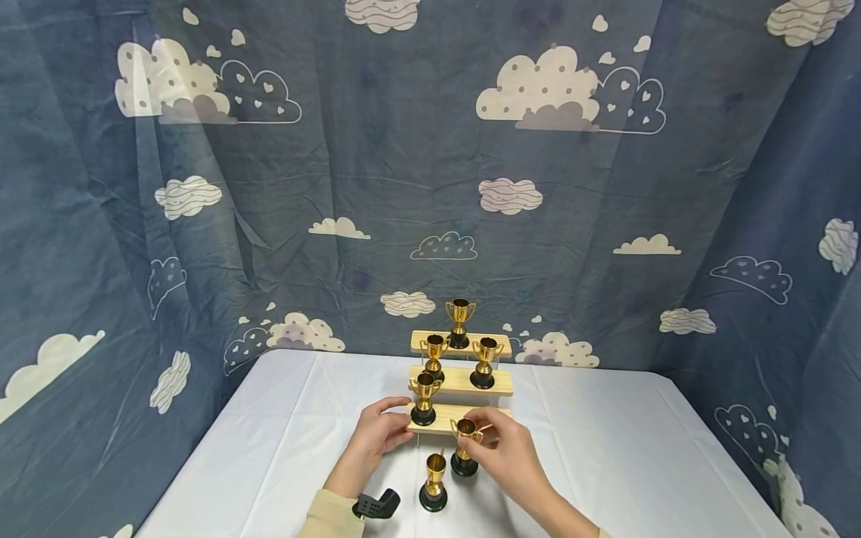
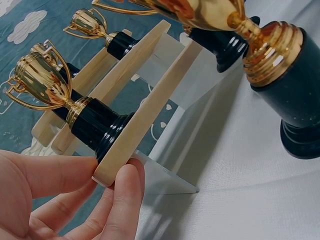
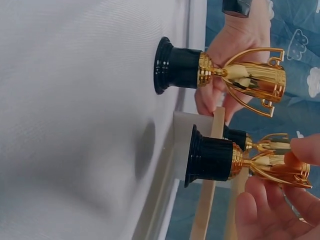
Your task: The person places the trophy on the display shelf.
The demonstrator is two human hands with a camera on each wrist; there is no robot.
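Observation:
My right hand (image 1: 506,450) pinches a small gold trophy cup (image 1: 464,462) by its bowl and handle. In the right wrist view this trophy (image 3: 212,159) hangs with its black base apart from its shadow on the cloth. My left hand (image 1: 374,436) grips the left end of the lowest wooden step of a three-step display stand (image 1: 440,427). The left wrist view shows thumb and fingers around that plank (image 2: 150,115), right beside a trophy's base (image 2: 95,125). Another trophy (image 1: 433,493) stands upright on the table in front, between the hands.
One trophy (image 1: 424,403) stands at the left of the lowest step. Two more, left (image 1: 434,359) and right (image 1: 484,366), are on the middle step, and one (image 1: 460,321) tops the stand. White cloth covers the table (image 1: 605,448); a cloud-patterned curtain (image 1: 403,164) hangs behind.

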